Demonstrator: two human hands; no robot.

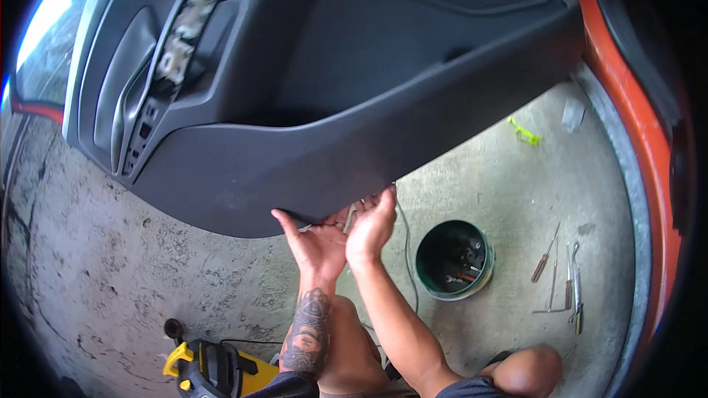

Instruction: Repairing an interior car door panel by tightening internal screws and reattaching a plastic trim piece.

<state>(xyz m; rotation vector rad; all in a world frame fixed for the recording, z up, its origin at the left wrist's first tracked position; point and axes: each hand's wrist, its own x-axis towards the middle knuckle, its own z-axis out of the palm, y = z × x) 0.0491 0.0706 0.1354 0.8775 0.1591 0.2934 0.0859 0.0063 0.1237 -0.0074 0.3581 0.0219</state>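
A dark grey car door panel (295,169) hangs over the upper part of the head view, its lower edge bowed toward me. My left hand (318,247) is at this edge, thumb laid against the panel's face and fingers curled beneath. Close beside it, my right hand (371,230) grips the same edge, thumb up and fingers tucked behind the panel. The fingertips of both hands are partly hidden there. On the panel's upper left, an open slot shows bare metal (184,29) beside the pull handle (133,81).
A dark green bucket (488,280) holding tools stands right of my arms. Several screwdrivers and hand tools, among them a ratchet (577,280), lie farther right by the orange door sill (627,81). A yellow-black vacuum (214,368) sits lower left. A bright green clip-like piece (525,133) lies on the concrete.
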